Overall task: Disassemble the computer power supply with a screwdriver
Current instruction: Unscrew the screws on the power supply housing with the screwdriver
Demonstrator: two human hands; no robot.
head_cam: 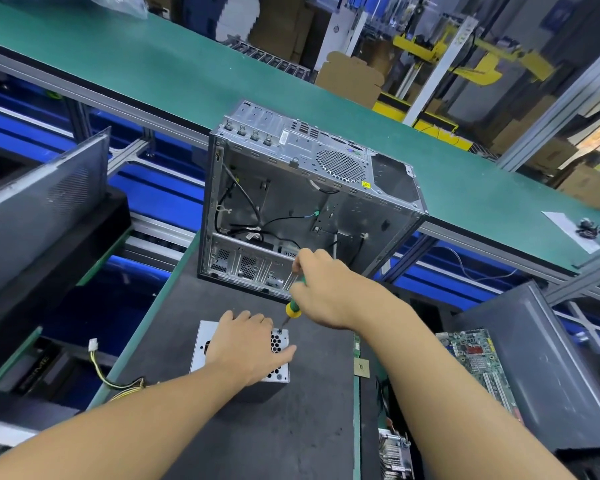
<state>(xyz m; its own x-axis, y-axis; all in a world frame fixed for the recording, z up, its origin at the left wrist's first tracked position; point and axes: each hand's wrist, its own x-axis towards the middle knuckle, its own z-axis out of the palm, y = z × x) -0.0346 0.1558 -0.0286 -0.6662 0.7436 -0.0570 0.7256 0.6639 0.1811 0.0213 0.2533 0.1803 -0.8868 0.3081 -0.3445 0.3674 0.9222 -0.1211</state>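
A grey metal power supply (201,344) with a honeycomb vent lies on the dark work mat, its yellow and black cables trailing off to the left. My left hand (246,344) rests flat on its top, fingers spread. My right hand (323,289) grips a screwdriver (293,308) with a green and yellow handle. The tip stands on a screw at the unit's far right corner (280,330).
An empty open computer case (305,202) stands just behind the power supply. Case side panels lean at the left (42,209) and right (548,368). A motherboard (475,362) lies at the right. A green conveyor belt (187,71) runs behind.
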